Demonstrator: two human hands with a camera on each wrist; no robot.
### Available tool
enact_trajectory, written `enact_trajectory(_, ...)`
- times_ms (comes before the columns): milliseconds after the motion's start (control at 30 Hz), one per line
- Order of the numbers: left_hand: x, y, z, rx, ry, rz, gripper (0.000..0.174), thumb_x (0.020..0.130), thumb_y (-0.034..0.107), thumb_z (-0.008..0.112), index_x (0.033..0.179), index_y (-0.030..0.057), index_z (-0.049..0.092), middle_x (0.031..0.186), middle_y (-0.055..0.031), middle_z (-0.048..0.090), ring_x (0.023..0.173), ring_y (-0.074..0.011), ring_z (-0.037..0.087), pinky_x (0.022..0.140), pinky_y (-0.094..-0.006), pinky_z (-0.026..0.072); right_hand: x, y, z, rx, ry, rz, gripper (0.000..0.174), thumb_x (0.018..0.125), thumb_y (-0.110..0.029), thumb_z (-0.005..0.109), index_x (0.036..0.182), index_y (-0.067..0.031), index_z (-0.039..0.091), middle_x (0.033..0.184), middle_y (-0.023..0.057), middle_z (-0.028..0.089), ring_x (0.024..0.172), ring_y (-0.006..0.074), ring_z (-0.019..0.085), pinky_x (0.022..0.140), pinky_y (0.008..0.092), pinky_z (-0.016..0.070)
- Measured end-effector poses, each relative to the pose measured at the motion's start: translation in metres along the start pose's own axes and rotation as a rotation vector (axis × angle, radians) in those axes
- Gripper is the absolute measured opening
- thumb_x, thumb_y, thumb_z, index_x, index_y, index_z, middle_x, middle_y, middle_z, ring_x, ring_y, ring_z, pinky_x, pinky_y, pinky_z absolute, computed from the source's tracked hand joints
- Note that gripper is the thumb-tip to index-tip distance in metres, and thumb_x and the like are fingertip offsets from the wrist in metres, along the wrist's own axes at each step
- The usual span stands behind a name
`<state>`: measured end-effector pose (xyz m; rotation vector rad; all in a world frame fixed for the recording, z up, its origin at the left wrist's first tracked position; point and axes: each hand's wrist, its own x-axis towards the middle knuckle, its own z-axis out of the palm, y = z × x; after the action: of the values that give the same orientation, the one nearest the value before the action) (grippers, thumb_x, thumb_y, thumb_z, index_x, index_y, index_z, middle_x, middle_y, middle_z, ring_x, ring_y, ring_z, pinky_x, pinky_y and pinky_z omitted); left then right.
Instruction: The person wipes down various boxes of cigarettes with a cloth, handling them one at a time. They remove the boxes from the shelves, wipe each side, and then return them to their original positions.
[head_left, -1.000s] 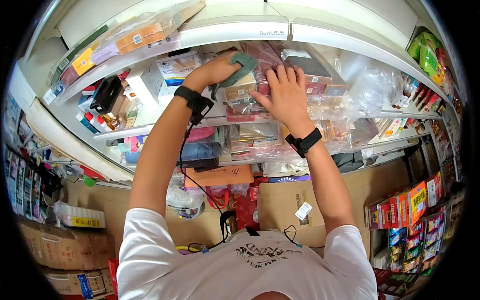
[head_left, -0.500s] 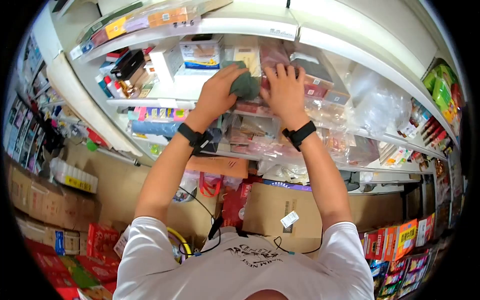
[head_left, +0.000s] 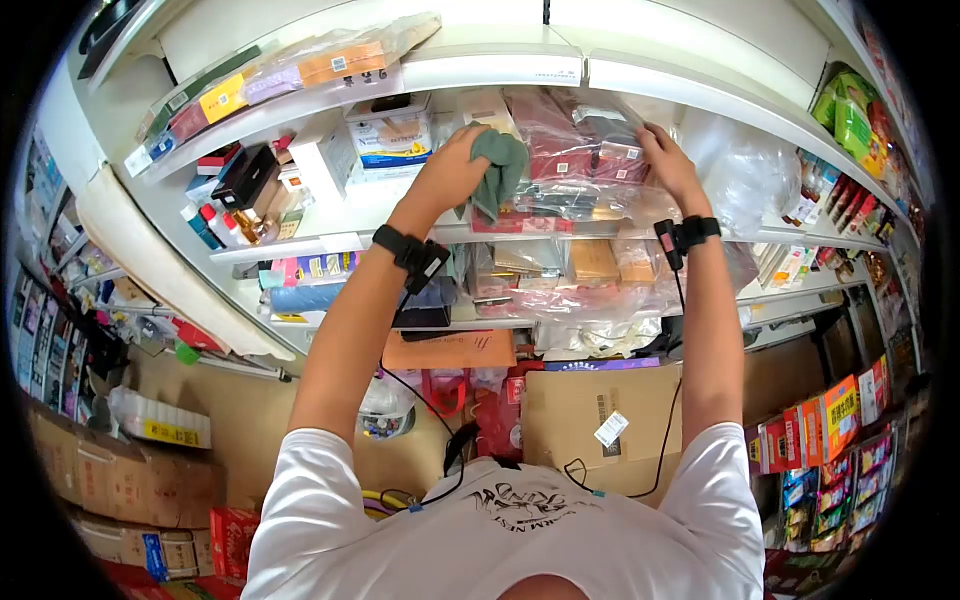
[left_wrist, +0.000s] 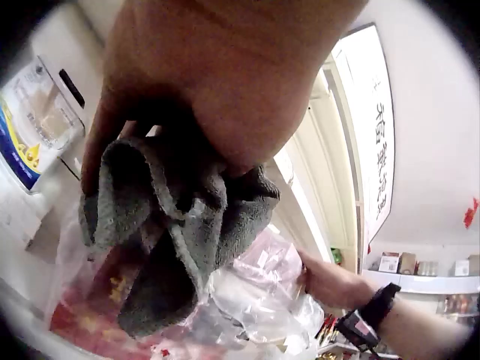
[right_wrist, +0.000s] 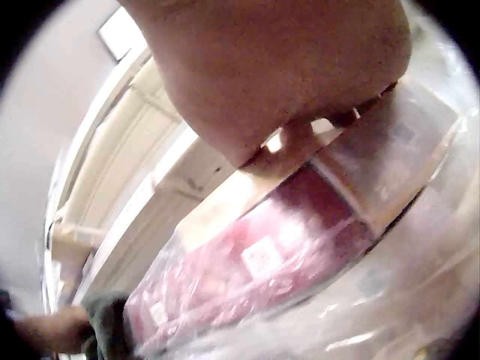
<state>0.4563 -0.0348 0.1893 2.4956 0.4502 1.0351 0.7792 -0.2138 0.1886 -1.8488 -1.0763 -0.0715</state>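
My left hand grips a bunched grey-green cloth at the left end of a row of plastic-wrapped boxes on the middle shelf. In the left wrist view, folds of the cloth hang below the palm. A dark red box lies under clear film beside the cloth. At the row's right end, my right hand holds the edge of a plastic-wrapped box, its fingers bent over the far side. Part of that box is hidden by the hand.
A white-and-blue carton stands left of the cloth, and a clear plastic bundle sits to the right. Overhead runs the upper shelf edge. More wrapped packs fill the shelf below. A flat cardboard box lies near my body.
My right hand has moved from the top of the boxes to their right end. My left hand keeps the cloth at the left end, where it has shifted slightly. The wrapped boxes stand more exposed.
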Motion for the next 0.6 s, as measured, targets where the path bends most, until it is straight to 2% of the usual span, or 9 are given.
enact_trajectory(133,0.03,-0.024,0.005,-0.109,-0.102,-0.168,0.065,0.084,0.024,0.06,0.144,0.0092,0.041,0.132,-0.0247,0.05,0.121,-0.0395,0.051,0.104,-0.0395,0.0407,0.012,0.007,-0.025,0.089,-0.062,0.164,0.062,0.088,-0.052,0.057,0.114,0.0041,0.066,0.101,0.0147,0.069,0.098,0.0273,0.064,0.088,0.0348,0.0476)
enact_trajectory(167,0.032,-0.028,0.008,-0.119,-0.101,-0.165,0.065,0.084,0.024,0.06,0.144,0.0092,0.041,0.132,-0.0247,0.05,0.121,-0.0395,0.051,0.104,-0.0395,0.0407,0.014,0.008,-0.029,-0.009,-0.123,0.278,0.064,0.088,-0.053,0.06,0.112,0.006,0.065,0.098,0.0129,0.068,0.093,0.0255,0.064,0.085,0.0352,0.0486)
enact_trajectory(200,0.033,-0.028,0.009,-0.271,-0.068,-0.306,0.069,0.082,0.024,0.063,0.145,0.0085,0.039,0.133,-0.0247,0.049,0.12,-0.038,0.052,0.102,-0.0387,0.0422,0.015,0.009,-0.033,-0.106,-0.187,0.393,0.066,0.087,-0.054,0.062,0.109,0.008,0.064,0.095,0.0111,0.067,0.089,0.0238,0.063,0.082,0.0355,0.0497)
enact_trajectory(233,0.031,-0.028,0.011,-0.422,-0.034,-0.448,0.073,0.081,0.024,0.066,0.146,0.0079,0.038,0.134,-0.0246,0.047,0.119,-0.0365,0.053,0.101,-0.038,0.0436,0.015,0.019,-0.034,-0.113,-0.189,0.393,0.066,0.087,-0.054,0.062,0.109,0.008,0.064,0.095,0.0111,0.067,0.089,0.0238,0.063,0.082,0.0355,0.0497)
enact_trajectory(267,0.027,-0.027,0.014,-0.426,-0.032,-0.45,0.073,0.081,0.024,0.066,0.146,0.0079,0.038,0.134,-0.0246,0.047,0.119,-0.0365,0.053,0.101,-0.038,0.0436,0.012,0.028,-0.032,0.019,-0.154,0.425,0.062,0.085,-0.054,0.064,0.106,0.005,0.066,0.091,0.0089,0.066,0.082,0.0223,0.061,0.078,0.0361,0.0493)
enact_trajectory(333,0.02,-0.028,0.021,-0.765,0.151,-0.494,0.08,0.078,0.018,0.071,0.147,0.0051,0.034,0.133,-0.0219,0.048,0.117,-0.0318,0.055,0.096,-0.036,0.0475,0.015,0.037,-0.031,0.15,-0.122,0.447,0.058,0.084,-0.053,0.066,0.102,0.002,0.067,0.088,0.0068,0.064,0.076,0.0208,0.059,0.073,0.0367,0.0489)
enact_trajectory(400,0.019,-0.029,0.023,-0.775,0.174,-0.502,0.082,0.077,0.015,0.072,0.147,0.0036,0.033,0.132,-0.0212,0.05,0.116,-0.0307,0.055,0.094,-0.0352,0.0488,0.01,0.039,-0.028,0.387,-0.168,0.528,0.051,0.084,-0.053,0.068,0.094,-0.0028,0.068,0.083,0.004,0.061,0.067,0.0179,0.054,0.065,0.0355,0.0453)
enact_trajectory(500,0.015,-0.026,0.021,-0.807,0.198,-0.501,0.078,0.077,0.012,0.073,0.145,0.0035,0.035,0.126,-0.0191,0.055,0.112,-0.0286,0.058,0.088,-0.0358,0.0512,0.006,0.021,-0.036,0.297,-0.14,0.431,0.047,0.084,-0.051,0.067,0.096,-0.0049,0.068,0.078,0.0017,0.058,0.065,0.0164,0.052,0.06,0.0328,0.0411)
enact_trajectory(600,0.011,-0.028,0.016,-0.942,0.193,-0.541,0.062,0.081,0.01,0.07,0.137,0.0054,0.044,0.119,-0.0154,0.059,0.102,-0.024,0.061,0.081,-0.0349,0.0526,-0.015,-0.018,-0.041,0.339,-0.012,0.368,0.042,0.087,-0.044,0.066,0.102,-0.0047,0.069,0.077,0.0007,0.058,0.065,0.0126,0.051,0.056,0.0289,0.0377)
